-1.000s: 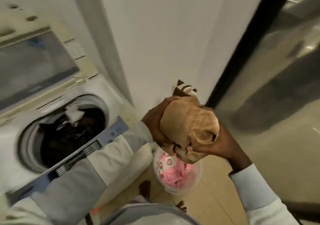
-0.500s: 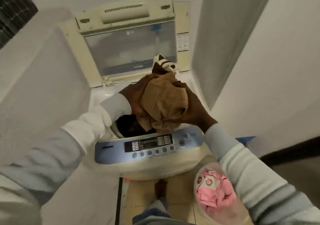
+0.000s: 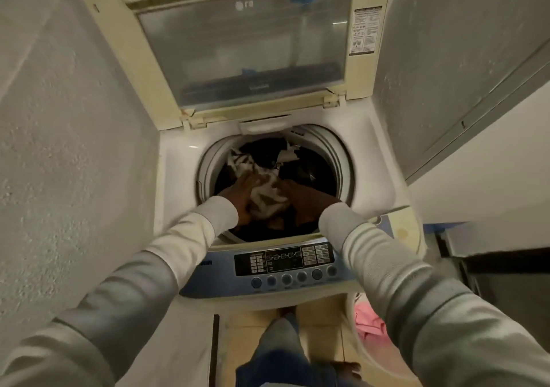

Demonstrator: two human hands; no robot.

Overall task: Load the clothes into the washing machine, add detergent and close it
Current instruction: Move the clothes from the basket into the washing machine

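inside, dark and pale crumpled clothes (image 3: 269, 190)

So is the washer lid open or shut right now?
Open. The lid stands raised behind the drum, and both hands reach inside.

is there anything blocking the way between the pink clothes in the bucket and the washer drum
Nothing fixed. The lid stands open, so the drum mouth is exposed. Only the left hand and right hand sit inside it, on the clothes there. The pink clothes lie in the bucket on the floor.
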